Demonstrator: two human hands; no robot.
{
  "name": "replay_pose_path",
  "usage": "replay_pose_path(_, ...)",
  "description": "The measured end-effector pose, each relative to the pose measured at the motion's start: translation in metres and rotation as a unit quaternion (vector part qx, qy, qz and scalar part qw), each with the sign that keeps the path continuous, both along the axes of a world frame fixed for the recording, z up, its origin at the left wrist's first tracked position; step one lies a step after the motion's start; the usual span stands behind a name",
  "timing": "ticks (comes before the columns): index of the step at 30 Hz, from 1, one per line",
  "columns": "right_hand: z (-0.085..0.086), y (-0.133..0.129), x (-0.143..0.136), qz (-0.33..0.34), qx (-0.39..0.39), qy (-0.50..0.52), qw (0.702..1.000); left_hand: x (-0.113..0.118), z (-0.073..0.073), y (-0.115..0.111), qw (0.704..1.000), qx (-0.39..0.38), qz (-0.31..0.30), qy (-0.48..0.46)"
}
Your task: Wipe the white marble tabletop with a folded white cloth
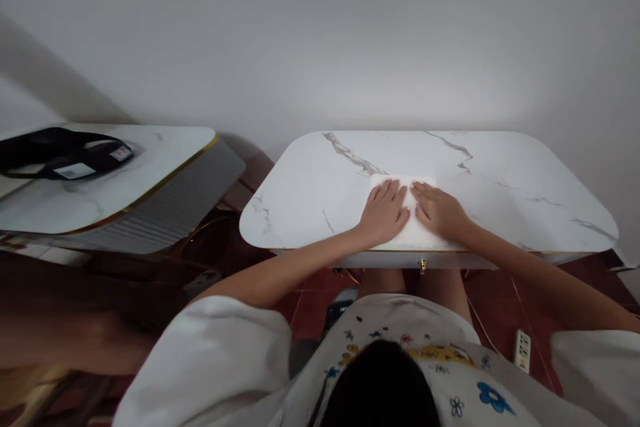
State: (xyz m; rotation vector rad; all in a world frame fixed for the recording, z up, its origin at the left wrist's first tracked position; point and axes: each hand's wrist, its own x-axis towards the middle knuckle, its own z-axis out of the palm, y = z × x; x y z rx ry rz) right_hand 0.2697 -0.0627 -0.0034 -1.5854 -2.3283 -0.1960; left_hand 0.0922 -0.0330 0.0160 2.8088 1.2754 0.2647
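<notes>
A soft white square sheet (414,233) lies flat on the marble-patterned tabletop (310,193); whether it is paper or cloth I cannot tell. My left hand (384,213) rests palm down on its left half, fingers stretched toward the wall. On the right half lies my right hand (437,209), also palm down, its fingers pointing inward and forward. Both hands are open and press on the sheet without gripping it. A small gap separates them, and the sheet shows through it.
Left of me stands a second marble-topped cabinet (180,140) with a black strap (75,155) on it. Another person's blurred arm (75,340) reaches in at lower left. A gold knob (423,266) sticks out below the tabletop. A power strip (523,350) lies on the red floor.
</notes>
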Motion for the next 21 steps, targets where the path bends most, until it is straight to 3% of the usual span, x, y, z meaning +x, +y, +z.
replay_pose_path(7,0.007,0.068,0.038,-0.057,-0.025,-0.03,0.998,0.048,-0.004,0.075,0.999,0.031,-0.002,-0.026)
replay_pose_path(15,0.008,0.168,0.046,-0.066,-0.033,-0.021,0.997,0.06,-0.009,0.171,0.997,0.056,0.02,-0.046)
replay_pose_path(21,0.002,0.221,0.059,-0.075,-0.008,-0.001,0.997,0.075,-0.013,0.224,0.996,0.071,0.018,-0.054)
